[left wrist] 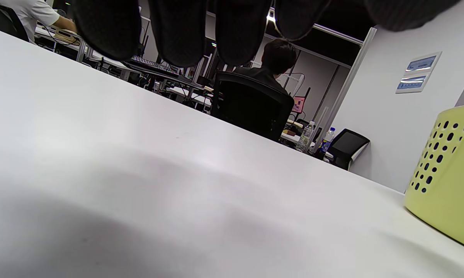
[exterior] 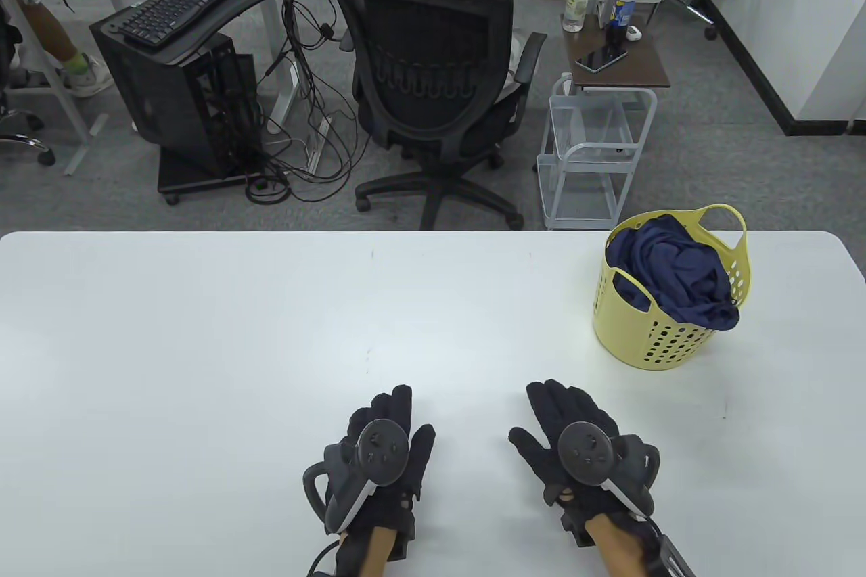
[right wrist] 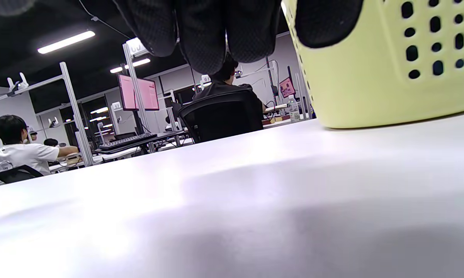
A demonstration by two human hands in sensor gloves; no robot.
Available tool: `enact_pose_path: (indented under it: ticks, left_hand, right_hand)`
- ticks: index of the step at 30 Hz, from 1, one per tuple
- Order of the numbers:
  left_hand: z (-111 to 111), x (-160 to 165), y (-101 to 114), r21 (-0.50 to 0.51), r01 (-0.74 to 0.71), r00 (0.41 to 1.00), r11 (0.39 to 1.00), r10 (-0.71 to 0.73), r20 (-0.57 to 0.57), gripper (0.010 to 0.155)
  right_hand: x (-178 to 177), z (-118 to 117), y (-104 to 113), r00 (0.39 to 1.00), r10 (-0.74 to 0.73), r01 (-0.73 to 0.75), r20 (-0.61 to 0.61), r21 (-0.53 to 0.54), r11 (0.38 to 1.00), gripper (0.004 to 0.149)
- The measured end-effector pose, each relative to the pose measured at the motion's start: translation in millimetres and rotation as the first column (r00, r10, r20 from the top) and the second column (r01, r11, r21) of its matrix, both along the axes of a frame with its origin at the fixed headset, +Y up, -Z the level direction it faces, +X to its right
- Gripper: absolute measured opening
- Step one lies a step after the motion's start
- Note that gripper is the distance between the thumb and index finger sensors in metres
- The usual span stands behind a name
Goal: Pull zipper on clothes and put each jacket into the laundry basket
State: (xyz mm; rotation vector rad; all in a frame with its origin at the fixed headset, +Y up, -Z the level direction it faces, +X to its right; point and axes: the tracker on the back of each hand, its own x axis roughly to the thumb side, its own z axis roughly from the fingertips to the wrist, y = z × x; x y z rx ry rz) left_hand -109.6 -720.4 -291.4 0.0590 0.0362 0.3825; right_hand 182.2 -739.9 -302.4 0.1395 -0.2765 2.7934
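**Both hands idle, jackets already in the basket to your right**

Your left hand (exterior: 383, 452) and right hand (exterior: 575, 445) lie flat on the white tabletop (exterior: 237, 333) near its front edge, fingers straight and loosely together, holding nothing. From there the laundry basket (exterior: 666, 333) stands forward and to the right, well apart from both hands; your right hand is the nearer one. It stands upright, with dark navy jacket fabric (exterior: 676, 272) heaped inside and one fold spilling over the front rim.

Count: two hands, one yellow basket, one heap of navy cloth; you cannot tell how many jackets it holds. No jacket lies on the tabletop, so the task looks finished.
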Motion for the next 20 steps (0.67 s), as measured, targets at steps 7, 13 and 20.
enact_pose_path:
  ticks: [7, 13, 20]
  left_hand:
    - [1.0, -1.3, -1.6, -0.004, -0.001, 1.0, 1.0, 0.001, -0.001, 0.071]
    - [-0.2, -6.9, -5.7, -0.02, -0.013, 1.0, 1.0, 0.013, -0.01, 0.071]
    - [-1.4, -3.3, -7.8, -0.039, -0.009, 1.0, 0.999, 0.01, 0.004, 0.071]
  right_hand:
    - [0.8, 6.3, -3.6, 1.0, -0.011, 0.01, -0.023, -0.037, 0.999, 0.075]
    - [-2.8, 9.3, -6.3, 0.999, -0.011, 0.01, -0.031, -0.048, 0.999, 0.074]
    - [-0.9, 13.4, -7.2, 0.999, -0.019, 0.018, -0.029, -0.062, 0.998, 0.074]
